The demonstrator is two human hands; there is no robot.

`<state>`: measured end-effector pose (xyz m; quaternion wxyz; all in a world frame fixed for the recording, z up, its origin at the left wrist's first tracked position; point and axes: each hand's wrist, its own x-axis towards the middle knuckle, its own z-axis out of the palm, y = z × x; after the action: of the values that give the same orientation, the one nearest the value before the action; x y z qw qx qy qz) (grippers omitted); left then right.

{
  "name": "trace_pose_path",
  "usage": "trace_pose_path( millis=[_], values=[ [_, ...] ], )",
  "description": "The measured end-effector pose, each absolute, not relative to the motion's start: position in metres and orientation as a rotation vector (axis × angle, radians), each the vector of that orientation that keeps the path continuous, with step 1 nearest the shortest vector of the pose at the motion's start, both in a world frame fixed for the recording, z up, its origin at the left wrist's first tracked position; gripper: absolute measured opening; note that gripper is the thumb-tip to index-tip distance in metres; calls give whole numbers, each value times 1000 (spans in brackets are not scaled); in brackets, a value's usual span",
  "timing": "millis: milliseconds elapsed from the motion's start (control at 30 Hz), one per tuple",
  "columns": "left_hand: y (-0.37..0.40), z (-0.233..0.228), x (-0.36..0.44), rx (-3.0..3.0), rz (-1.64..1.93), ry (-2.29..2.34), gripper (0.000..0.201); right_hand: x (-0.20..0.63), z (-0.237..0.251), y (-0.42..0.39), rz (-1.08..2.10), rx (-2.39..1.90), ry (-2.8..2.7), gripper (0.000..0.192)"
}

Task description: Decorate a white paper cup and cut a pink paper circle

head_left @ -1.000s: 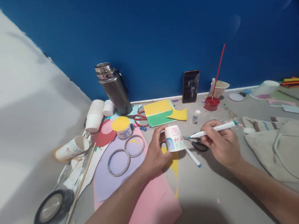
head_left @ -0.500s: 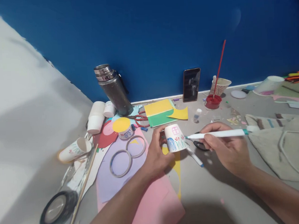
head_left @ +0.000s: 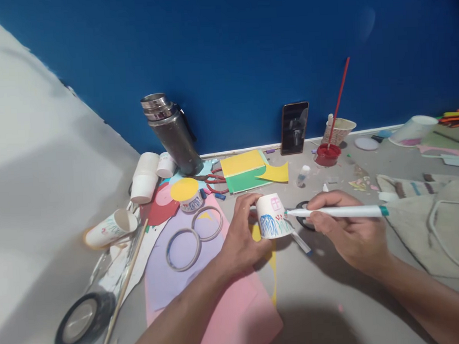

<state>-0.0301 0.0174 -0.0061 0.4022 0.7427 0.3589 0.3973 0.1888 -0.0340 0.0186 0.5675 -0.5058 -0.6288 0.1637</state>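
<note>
Fingers of the left hand [head_left: 242, 233] wrap around the back of a small white paper cup [head_left: 273, 216], holding it upside down and tilted just above the grey surface [head_left: 336, 300]. The cup's side carries a pink window, blue scribbles and small red and green marks. The right hand [head_left: 348, 227] pinches a white marker with a teal end [head_left: 337, 212], its fingers closed narrowly on the barrel; the marker lies nearly level, its tip touching the cup's right side. Just below the cup a second white marker [head_left: 301, 242] lies on the surface, and black scissor handles [head_left: 303, 220] show behind the right hand's fingers. Under the left forearm lie pink paper [head_left: 237, 315] and a lilac sheet [head_left: 173, 272] bearing two tape rings [head_left: 183, 249]. A steel flask [head_left: 171, 134] stands near the blue wall [head_left: 246, 48], well apart from the cup.
</note>
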Motion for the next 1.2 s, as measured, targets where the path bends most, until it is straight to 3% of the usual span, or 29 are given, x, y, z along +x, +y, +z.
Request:
trace_pose_path(
  millis=[567, 1200],
  values=[
    [16, -4, -29, 1959, 1054, 914, 65, 190, 21, -37, 360, -1146, -1549, 10],
    [15, -6, -31, 2012, 1002, 865, 71, 189, 20, -37, 394, -1157, -1654, 7]
  ],
)
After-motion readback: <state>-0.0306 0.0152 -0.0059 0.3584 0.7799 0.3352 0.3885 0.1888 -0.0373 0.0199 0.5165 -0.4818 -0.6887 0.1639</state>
